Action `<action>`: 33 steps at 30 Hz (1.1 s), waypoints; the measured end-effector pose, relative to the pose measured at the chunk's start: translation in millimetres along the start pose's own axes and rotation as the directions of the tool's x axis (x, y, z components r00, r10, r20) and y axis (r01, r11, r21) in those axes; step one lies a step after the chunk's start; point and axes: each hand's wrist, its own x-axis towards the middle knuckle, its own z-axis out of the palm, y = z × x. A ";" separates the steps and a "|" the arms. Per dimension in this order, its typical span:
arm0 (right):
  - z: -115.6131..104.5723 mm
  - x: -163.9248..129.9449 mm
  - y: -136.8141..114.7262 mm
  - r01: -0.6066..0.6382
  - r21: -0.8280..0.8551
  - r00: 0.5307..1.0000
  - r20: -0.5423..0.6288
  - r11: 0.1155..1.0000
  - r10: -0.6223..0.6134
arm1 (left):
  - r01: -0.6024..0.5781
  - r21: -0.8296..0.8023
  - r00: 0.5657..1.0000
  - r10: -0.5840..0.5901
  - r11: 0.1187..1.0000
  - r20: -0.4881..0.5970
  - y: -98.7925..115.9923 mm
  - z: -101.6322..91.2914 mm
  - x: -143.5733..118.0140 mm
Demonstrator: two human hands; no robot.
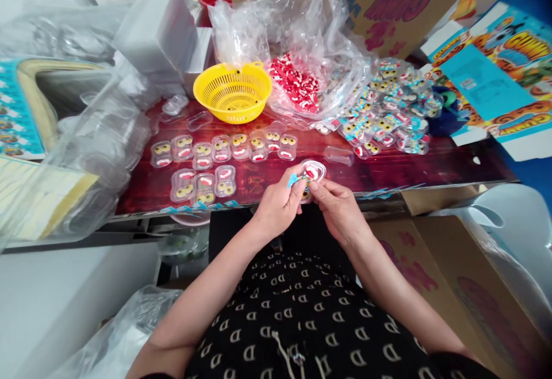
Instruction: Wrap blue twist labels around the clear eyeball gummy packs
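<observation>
1. Where the view opens widest, a dark red table (388,169) spans the frame, its near edge just in front of the person's lap.
2. Cardboard boxes (405,5) printed with candy artwork stand at the far right, behind the table.
3. A clear plastic bag (297,28), crumpled and open, lies at the far centre; a heap of red-and-white candies (297,83) sits inside it.
4. A yellow basket (233,91) stands upright just left of the bag.
5. A pile of sealed packs (388,108) with printed labels lies right of the bag.
6. Two rows of filled clear cases (219,149), each showing yellow eyes and a red mouth, lie on the table left of the hands.
7. One empty case (338,155) lies just right of the hands.
8. Left hand (280,203): fingers pinched on a small blue label (293,180) at the near table edge.
9. Right hand (338,206): fingertips grasping a filled case (314,171), held just above the table edge, touching the label between both hands.
</observation>
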 end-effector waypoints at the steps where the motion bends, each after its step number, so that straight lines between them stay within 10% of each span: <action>1: 0.6 0.3 1.1 -0.010 0.013 1.000 0.002 1.000 0.010 | -0.005 0.024 1.000 0.005 1.000 0.004 0.0 0.0 -0.5; 7: 1.1 -1.7 -0.3 -0.008 0.049 0.999 -0.045 0.999 0.011 | 0.046 -0.150 0.999 -0.042 0.988 0.030 -3.7 -2.5 -0.3; 12: 0.3 -2.3 -2.5 -0.005 0.036 0.993 -0.115 0.999 0.009 | -0.075 -0.228 0.975 0.024 0.971 -0.219 -7.8 -4.4 3.5; 21: 0.8 -3.1 -1.1 -0.006 0.050 0.997 -0.079 0.999 0.009 | -0.310 0.164 0.842 0.351 0.936 -0.410 3.2 -0.3 -7.6; 26: 1.5 -4.3 1.9 0.029 0.058 0.998 -0.064 0.998 -0.025 | -0.103 -0.225 0.913 0.003 0.969 -0.407 1.2 2.2 -3.8; 29: 1.8 -5.1 2.2 0.046 0.063 0.998 -0.048 0.997 -0.043 | 0.082 -0.610 0.937 -0.270 0.788 -0.222 0.5 1.4 3.6; 33: -0.7 -3.3 1.2 0.107 0.030 0.994 0.002 0.994 -0.107 | 0.221 -0.800 0.947 -0.318 0.559 0.039 2.8 -4.4 11.9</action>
